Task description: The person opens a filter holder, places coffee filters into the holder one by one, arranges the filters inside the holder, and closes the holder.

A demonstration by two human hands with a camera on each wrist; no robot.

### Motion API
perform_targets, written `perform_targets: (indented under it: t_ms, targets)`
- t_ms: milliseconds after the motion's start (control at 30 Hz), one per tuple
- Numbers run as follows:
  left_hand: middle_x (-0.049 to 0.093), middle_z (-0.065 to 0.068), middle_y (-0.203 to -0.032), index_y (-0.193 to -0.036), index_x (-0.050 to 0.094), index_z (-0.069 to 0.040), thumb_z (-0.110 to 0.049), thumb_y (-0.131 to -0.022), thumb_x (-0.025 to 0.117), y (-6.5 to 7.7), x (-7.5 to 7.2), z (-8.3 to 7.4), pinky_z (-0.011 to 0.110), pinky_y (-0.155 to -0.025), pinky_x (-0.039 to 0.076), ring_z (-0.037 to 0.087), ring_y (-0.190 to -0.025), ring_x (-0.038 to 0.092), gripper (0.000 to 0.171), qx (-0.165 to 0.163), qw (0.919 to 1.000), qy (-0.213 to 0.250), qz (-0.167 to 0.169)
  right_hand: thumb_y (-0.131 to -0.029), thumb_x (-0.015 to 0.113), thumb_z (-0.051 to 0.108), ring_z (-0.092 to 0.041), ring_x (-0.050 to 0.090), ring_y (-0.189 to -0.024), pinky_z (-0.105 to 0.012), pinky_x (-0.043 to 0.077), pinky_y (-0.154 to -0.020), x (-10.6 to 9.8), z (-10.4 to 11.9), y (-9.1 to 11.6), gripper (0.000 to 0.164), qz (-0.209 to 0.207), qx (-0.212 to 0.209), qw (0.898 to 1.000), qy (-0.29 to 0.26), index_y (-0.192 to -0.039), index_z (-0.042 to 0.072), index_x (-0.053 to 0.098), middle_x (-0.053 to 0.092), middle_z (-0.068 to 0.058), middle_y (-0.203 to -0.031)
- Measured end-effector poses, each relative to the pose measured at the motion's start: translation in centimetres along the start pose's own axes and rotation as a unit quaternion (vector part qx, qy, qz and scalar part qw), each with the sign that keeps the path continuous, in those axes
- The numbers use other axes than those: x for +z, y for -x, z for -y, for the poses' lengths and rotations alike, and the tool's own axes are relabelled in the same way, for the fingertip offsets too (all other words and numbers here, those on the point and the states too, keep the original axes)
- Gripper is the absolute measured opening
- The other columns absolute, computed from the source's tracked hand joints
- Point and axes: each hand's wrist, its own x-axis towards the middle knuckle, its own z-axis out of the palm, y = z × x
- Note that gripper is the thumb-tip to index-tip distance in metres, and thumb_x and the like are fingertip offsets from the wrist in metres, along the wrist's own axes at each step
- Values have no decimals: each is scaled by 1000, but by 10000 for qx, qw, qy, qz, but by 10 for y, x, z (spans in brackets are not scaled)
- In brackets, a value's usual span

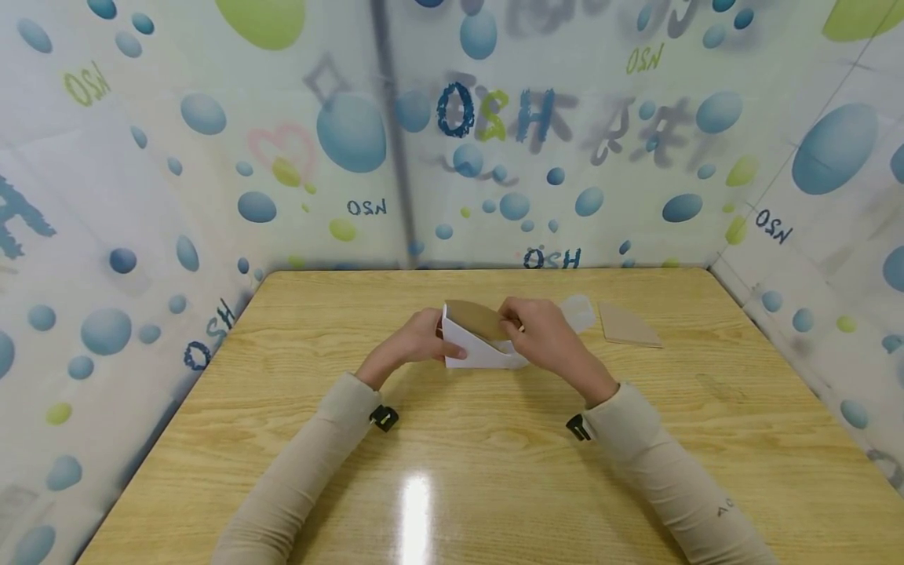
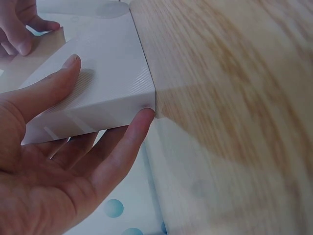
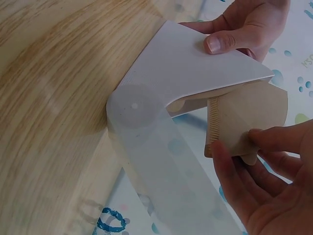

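Observation:
A white wedge-shaped filter holder (image 1: 475, 355) stands on the table, its slanted opening facing up. My left hand (image 1: 421, 336) grips its left end, thumb on the near face and fingers round the end wall (image 2: 93, 110). My right hand (image 1: 545, 331) pinches brown coffee filters (image 3: 252, 112) between thumb and fingers at the opening. Their crimped edge shows in the right wrist view; they overlap the holder's mouth, with more brown paper inside. The holder's translucent lid (image 3: 166, 161) hangs swung out from its round pivot corner.
Another brown coffee filter (image 1: 630, 325) lies flat on the table to the right, beyond the lid. The wooden table (image 1: 480, 455) reaches back to a wall covering (image 1: 607, 157) printed with coloured dots.

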Motion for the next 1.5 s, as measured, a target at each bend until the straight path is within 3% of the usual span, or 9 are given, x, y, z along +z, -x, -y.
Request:
perform_targets:
  t_ms: [1100,1500]
  targets:
    - [75,15,-112,-123,66,-5,-11,-87,82,-1,0,2,41,-74,64,20,-91,72,40,53,9999,-71,55,-98,65,5,-13,65,-72,-33,55,-67,9,-2,-1,12,170,-107,9998,-29,-105,5,74,76,-8,-92]
    - [75,15,-110,-121,67,-4,-12,-87,83,-2,0,2,40,-72,63,19,-89,72,39,83,9999,-105,14,-99,63,5,-12,58,-64,-28,49,-61,10,-1,-1,12,249,-99,9996,-33,-103,5,74,75,-7,-88]
